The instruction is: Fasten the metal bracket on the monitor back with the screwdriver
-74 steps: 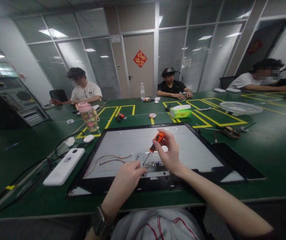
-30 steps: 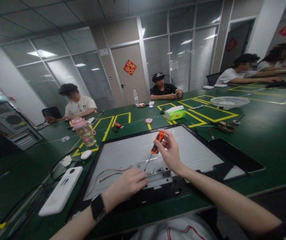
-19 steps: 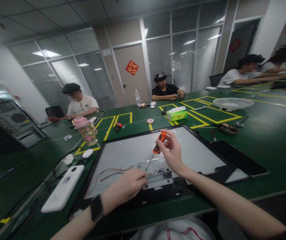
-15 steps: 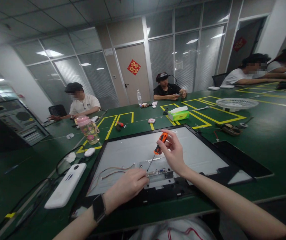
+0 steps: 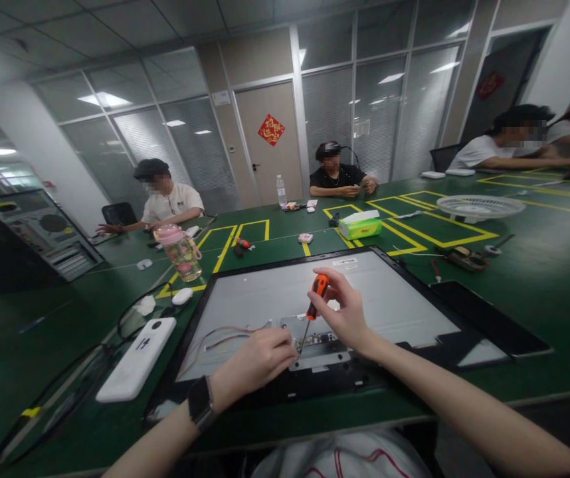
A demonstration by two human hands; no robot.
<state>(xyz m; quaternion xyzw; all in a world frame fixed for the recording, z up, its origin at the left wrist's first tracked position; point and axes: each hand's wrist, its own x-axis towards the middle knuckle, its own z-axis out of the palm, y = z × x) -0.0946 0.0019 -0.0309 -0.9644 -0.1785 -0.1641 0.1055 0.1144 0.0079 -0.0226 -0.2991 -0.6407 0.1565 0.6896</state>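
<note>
An orange-and-black screwdriver (image 5: pixel 317 295) is gripped by its handle in my right hand (image 5: pixel 347 309). Its thin shaft slants down to a small circuit board (image 5: pixel 322 339) in a metal bracket (image 5: pixel 321 360). My left hand (image 5: pixel 255 358), wearing a watch, is closed at the bracket's left end beside the screwdriver tip. Whatever those pinched fingers hold is hidden. Both hands are over a large flat display panel (image 5: pixel 250 295) with a grey back and black frame, lying on the green table. Thin loose wires (image 5: pixel 222 335) run across its left side.
Left of the panel lie a white power bank (image 5: pixel 138 358), black cables (image 5: pixel 60 405) and a pink-lidded bottle (image 5: pixel 180 255). A tissue pack (image 5: pixel 359 227) and a white round grille (image 5: pixel 479 207) are beyond. At right lies a black slab (image 5: pixel 489 317). Several people sit around the table.
The screwdriver and my right hand have moved slightly toward me, and the tip sits a bit lower and further right. My left hand stays closed beside it. The view has shifted a little.
</note>
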